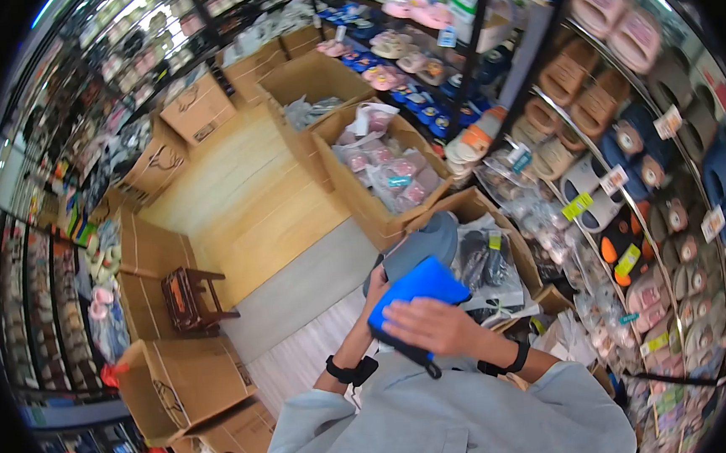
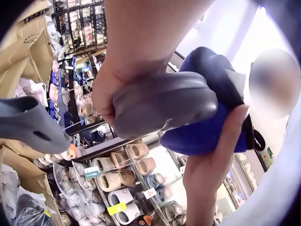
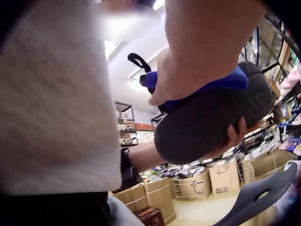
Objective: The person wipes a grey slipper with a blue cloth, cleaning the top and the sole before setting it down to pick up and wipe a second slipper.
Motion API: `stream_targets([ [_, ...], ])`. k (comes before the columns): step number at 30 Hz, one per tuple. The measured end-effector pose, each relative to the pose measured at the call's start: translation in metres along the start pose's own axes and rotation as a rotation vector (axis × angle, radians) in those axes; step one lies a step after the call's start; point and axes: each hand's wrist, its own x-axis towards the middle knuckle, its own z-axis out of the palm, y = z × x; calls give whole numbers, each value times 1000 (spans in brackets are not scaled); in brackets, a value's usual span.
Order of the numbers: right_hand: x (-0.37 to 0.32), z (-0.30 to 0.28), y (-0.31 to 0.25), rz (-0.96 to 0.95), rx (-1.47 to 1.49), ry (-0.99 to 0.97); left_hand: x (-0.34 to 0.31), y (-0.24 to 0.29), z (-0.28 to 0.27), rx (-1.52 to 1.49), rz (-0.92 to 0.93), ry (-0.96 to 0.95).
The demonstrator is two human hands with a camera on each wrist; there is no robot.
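Note:
My left hand (image 1: 377, 289) grips a grey slipper, mostly behind the blue cloth in the head view; its thick side (image 2: 164, 106) faces the left wrist view and its dark sole (image 3: 211, 125) the right wrist view. A second grey slipper (image 1: 431, 238) juts out beyond that hand, and its holed strap (image 2: 33, 125) shows at the left of the left wrist view. What holds this one is hidden. My right hand (image 1: 433, 324) holds a folded blue cloth item (image 1: 422, 285) with black edging and loop against the first slipper, fingers across its top and thumb at its side.
Ahead are open cartons of bagged footwear (image 1: 449, 199). Shelves of slippers (image 1: 590, 97) rise at the right. More cartons (image 1: 192, 377) and a dark wooden stool (image 1: 195, 297) stand at the left, beside the floor (image 1: 252, 209).

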Motion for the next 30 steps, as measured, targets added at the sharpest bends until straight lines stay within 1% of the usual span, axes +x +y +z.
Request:
stream_targets([
  [1, 13, 7, -2, -127, -18, -55, -3, -5, -19, 39, -31, 47],
  [2, 20, 22, -3, -203, -15, -17, -5, -11, -37, 76, -65, 98],
  [5, 49, 41, 14, -265, 44, -25, -15, 20, -72, 0, 0, 91],
  [7, 76, 46, 30, -226, 38, -46, -27, 29, -94, 5, 121, 157],
  [9, 100, 58, 44, -136, 120, 3, -42, 45, -105, 6, 215, 235],
  [10, 114, 65, 49, -81, 150, 24, -53, 61, -106, 108, 267, 288],
  [12, 146, 78, 44, 41, 257, 80, -70, 75, -116, 152, 312, 391],
  [13, 161, 87, 40, 46, 284, 114, -77, 78, -122, 174, 332, 447],
  [14, 174, 94, 35, 11, 303, 103, -83, 76, -132, 224, 367, 509],
  [15, 184, 101, 28, -26, 325, 90, -94, 75, -139, 224, 355, 560],
  [17, 199, 118, 10, -160, 375, 46, -113, 74, -154, 223, 330, 661],
  [20, 218, 139, -19, -408, 496, -11, -140, 56, -172, 172, 431, 839],
  [22, 225, 154, -39, -580, 599, -41, -158, 17, -202, 126, 442, 867],
  [23, 232, 161, -42, -732, 590, -77, -166, 5, -212, 104, 445, 876],
  [24, 239, 167, -47, -819, 611, -71, -169, 10, -211, 106, 458, 988],
  [25, 247, 172, -52, -906, 629, -61, -176, 12, -213, 113, 455, 1035],
  [27, 269, 186, -57, -974, 664, -67, -190, 15, -217, 126, 450, 1127],
  [28, 280, 191, -59, -1009, 681, -69, -194, 17, -216, 110, 484, 1154],
  [30, 302, 205, -65, -922, 767, -71, -202, 30, -220, 92, 562, 1204],
])
